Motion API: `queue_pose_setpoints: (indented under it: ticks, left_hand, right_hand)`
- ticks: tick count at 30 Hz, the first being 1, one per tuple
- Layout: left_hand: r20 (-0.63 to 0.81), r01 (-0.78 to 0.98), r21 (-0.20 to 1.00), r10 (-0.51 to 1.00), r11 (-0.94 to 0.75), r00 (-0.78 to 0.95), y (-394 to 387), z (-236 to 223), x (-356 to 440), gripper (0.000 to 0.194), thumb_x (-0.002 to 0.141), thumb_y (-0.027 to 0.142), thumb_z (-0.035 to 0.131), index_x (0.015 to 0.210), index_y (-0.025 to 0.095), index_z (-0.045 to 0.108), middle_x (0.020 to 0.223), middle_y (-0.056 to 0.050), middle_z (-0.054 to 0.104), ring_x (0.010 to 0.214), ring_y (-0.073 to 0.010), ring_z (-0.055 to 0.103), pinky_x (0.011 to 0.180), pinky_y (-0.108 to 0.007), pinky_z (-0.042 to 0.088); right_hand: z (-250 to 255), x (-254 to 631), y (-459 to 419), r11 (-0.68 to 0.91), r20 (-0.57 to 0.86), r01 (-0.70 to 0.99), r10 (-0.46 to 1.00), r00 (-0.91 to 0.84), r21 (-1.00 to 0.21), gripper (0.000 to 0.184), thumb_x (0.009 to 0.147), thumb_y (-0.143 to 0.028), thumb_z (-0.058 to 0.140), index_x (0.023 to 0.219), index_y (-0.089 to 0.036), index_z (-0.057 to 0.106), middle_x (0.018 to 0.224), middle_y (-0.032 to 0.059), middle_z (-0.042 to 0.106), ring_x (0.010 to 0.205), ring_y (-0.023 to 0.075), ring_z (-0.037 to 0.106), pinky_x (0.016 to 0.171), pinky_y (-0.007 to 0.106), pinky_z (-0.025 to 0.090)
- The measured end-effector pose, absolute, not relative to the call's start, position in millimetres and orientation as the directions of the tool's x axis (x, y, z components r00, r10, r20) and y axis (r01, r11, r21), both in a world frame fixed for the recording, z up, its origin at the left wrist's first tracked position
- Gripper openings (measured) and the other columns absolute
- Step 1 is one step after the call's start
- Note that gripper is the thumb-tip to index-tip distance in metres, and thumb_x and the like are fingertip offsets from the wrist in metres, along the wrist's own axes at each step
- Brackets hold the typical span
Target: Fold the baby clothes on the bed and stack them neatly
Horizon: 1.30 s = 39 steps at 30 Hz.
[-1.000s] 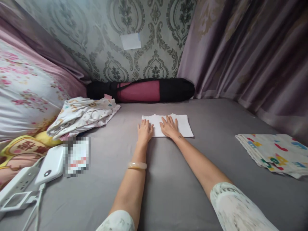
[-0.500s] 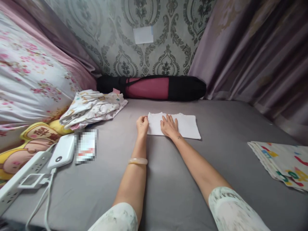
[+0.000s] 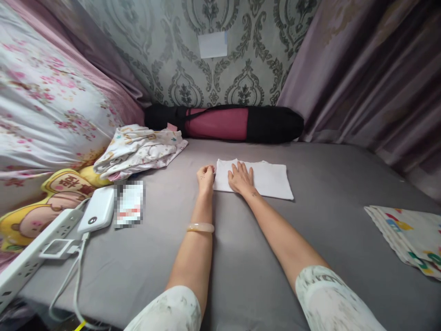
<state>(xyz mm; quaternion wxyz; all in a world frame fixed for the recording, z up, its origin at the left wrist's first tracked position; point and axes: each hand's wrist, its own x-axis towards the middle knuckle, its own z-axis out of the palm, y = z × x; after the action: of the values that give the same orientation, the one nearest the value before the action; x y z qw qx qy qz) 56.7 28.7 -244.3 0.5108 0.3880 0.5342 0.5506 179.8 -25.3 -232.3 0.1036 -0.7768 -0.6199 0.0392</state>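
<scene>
I have the white cloth [image 3: 272, 179] lying on the gray sheet [image 3: 241, 257], under my right hand [image 3: 241, 178] and just right of my left hand [image 3: 206, 178]. Right is wide: fingers spread, palm down flat on the cloth. Left is narrow: fingers curled in at the cloth's left edge; I read it as pinching that edge, but any fabric between thumb and fingers is hidden. Step in hand, I judge: straightening the left edge while the right pins the middle. Next move calls for keeping right-hand pressure and a gentle left-hand tug or lift, or the whole piece could slide. Far edge looks uneven, may need smoothing. Beyond and left of the left hand: crumpled printed cloth [image 3: 141, 151]. Well apart, right of the right hand: folded patterned cloth [image 3: 406, 234]. Beyond both hands: black-and-red bag [image 3: 217, 124].
</scene>
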Motion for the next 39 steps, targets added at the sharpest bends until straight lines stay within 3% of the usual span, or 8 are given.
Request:
queue_pose_setpoints:
  ticks: [12, 19, 25, 32, 39]
  left_hand:
    - [-0.134, -0.183, 0.978, 0.970, 0.096, -0.205, 29, -243, 56, 0.015, 0.076, 0.022, 0.051, 0.081, 0.015, 0.063, 0.082, -0.006, 0.070, 0.083, -0.0158, 0.067, 0.079, -0.029, 0.052]
    - [-0.135, -0.162, 0.981, 0.973, 0.105, -0.189, 29, -242, 55, 0.017, 0.078, 0.023, 0.050, 0.085, 0.014, 0.063, 0.086, -0.007, 0.070, 0.086, -0.0156, 0.067, 0.079, -0.028, 0.051]
    - [-0.076, -0.146, 0.989, 0.964, 0.039, -0.255, 35, -244, 52, 0.017, 0.079, 0.022, 0.047, 0.083, 0.015, 0.063, 0.087, -0.008, 0.070, 0.086, -0.0157, 0.067, 0.082, -0.028, 0.051]
    - [0.036, 0.103, 0.995, 0.914, 0.006, -0.403, 40, -246, 45, 0.017, 0.080, 0.020, 0.047, 0.082, 0.016, 0.063, 0.084, -0.005, 0.069, 0.089, -0.0180, 0.066, 0.090, -0.032, 0.049]
    - [0.183, 0.208, 0.971, 0.934, -0.122, -0.306, 35, -238, 52, 0.018, 0.086, 0.024, 0.046, 0.090, 0.015, 0.062, 0.090, -0.008, 0.069, 0.091, -0.0182, 0.066, 0.089, -0.032, 0.050]
  right_hand:
    - [-234, 165, -13, -0.178, 0.086, 0.962, 0.976, 0.199, -0.205, 0.057, 0.100, -0.038, 0.022, 0.149, -0.014, 0.036, 0.159, 0.0123, 0.026, 0.146, 0.0275, 0.017, 0.116, 0.052, 0.009]
    - [-230, 158, -7, -0.205, 0.023, 0.958, 0.977, 0.214, -0.202, 0.056, 0.100, -0.037, 0.022, 0.149, -0.013, 0.036, 0.159, 0.0127, 0.026, 0.147, 0.0282, 0.017, 0.116, 0.054, 0.009]
    - [-225, 128, 3, -0.051, 0.089, 0.970, 0.993, 0.075, -0.238, 0.059, 0.101, -0.037, 0.016, 0.151, -0.008, 0.030, 0.160, 0.0138, 0.022, 0.148, 0.0257, 0.013, 0.118, 0.051, 0.006]
    - [-233, 119, 4, -0.017, 0.047, 0.969, 0.998, 0.030, -0.247, 0.058, 0.101, -0.035, 0.021, 0.148, -0.004, 0.034, 0.159, 0.0167, 0.022, 0.147, 0.0258, 0.016, 0.118, 0.048, 0.009]
    - [-215, 139, -4, 0.002, 0.048, 0.922, 0.999, 0.018, -0.387, 0.057, 0.101, -0.036, 0.019, 0.152, -0.012, 0.029, 0.161, 0.0128, 0.019, 0.148, 0.0230, 0.015, 0.118, 0.047, 0.010]
